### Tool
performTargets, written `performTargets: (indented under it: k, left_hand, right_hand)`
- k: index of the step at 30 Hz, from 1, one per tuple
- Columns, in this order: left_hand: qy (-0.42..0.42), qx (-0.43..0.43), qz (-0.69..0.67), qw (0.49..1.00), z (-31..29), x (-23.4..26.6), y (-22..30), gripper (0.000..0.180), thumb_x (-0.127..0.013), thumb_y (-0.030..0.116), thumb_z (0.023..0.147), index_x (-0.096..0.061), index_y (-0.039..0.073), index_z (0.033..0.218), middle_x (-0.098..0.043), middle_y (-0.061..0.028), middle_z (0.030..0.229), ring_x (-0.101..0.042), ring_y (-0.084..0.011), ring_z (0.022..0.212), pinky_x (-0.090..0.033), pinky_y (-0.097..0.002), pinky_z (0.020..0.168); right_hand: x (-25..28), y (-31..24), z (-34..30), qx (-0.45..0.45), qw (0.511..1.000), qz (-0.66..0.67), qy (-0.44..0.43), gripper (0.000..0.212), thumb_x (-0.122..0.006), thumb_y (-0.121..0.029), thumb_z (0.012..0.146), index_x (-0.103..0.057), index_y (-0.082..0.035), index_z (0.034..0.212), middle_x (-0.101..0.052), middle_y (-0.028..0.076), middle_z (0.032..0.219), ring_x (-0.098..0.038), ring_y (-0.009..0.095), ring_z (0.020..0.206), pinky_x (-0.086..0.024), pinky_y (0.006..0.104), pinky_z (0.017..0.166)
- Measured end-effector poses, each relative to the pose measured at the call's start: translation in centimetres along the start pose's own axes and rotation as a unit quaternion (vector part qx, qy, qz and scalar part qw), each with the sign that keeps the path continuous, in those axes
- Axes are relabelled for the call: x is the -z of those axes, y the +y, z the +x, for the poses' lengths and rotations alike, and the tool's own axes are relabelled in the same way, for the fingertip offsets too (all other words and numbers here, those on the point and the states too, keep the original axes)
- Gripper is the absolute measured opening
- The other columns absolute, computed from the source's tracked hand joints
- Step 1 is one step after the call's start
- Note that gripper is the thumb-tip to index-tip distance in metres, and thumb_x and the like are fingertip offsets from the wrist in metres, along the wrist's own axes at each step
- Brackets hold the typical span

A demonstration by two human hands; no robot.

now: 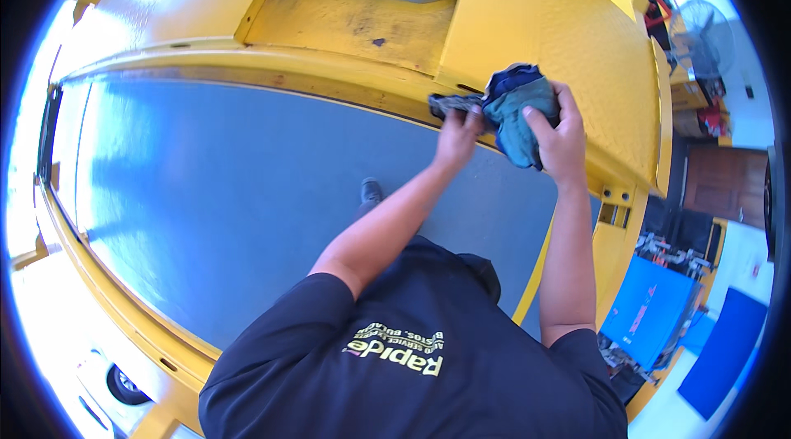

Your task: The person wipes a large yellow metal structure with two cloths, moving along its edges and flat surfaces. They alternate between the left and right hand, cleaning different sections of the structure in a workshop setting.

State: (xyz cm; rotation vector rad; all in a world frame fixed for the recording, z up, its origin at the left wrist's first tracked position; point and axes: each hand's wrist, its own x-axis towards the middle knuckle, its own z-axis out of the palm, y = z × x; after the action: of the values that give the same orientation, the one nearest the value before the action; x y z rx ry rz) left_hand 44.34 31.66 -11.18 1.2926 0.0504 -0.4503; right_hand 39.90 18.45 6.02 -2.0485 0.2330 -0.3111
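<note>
Right of centre in the upper frame, my right hand [560, 138] is closed around a bunched blue-green rag [517, 113], while my left hand [458, 136], just left of it, pinches its dark tail against the yellow ramp edge [387, 76].

crumpled blue-green rag [519, 113], held against yellow ramp [577, 43]

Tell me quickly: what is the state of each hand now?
Left hand: closed, pinching the dark end of the rag.
Right hand: closed, gripping the bunched blue-green rag.
</note>
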Motion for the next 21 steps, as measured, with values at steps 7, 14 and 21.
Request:
performTargets:
  k: [7,14,21]
  left_hand:
    - [0.182,-0.012,0.034,0.983,-1.1,1.5,3.7,0.038,-0.086,0.029,0.08,-0.071,-0.005,0.074,-0.071,-0.008,0.067,-0.064,-0.0139,0.062,-0.053,-0.033,0.06]
    - [0.469,-0.083,0.054,0.878,3.1,13.6,8.7,0.064,-0.088,0.041,0.077,-0.057,-0.005,0.11,-0.069,-0.0216,0.093,-0.066,-0.0279,0.086,-0.052,-0.0373,0.079]
    - [0.641,-0.179,0.127,0.736,10.0,24.2,15.5,0.076,-0.07,0.036,0.092,-0.033,-0.018,0.13,-0.038,-0.0322,0.133,-0.039,-0.0468,0.127,-0.033,-0.0514,0.11]
  right_hand:
    - [-5.8,0.8,5.9,0.23,0.932,-0.279,-0.014,0.046,-0.064,-0.019,0.091,-0.054,-0.001,0.132,-0.06,0.019,0.122,-0.055,0.038,0.115,-0.042,0.0452,0.103]
    - [-6.5,2.2,5.7,0.306,0.888,-0.344,0.02,0.044,-0.061,-0.023,0.096,-0.054,-0.008,0.137,-0.05,0.02,0.138,-0.049,0.036,0.126,-0.036,0.0485,0.108]
    - [-6.2,1.9,6.0,0.32,0.855,-0.404,-0.061,0.053,-0.063,-0.044,0.093,-0.059,-0.012,0.135,-0.048,0.007,0.147,-0.04,0.033,0.141,-0.026,0.0479,0.115]
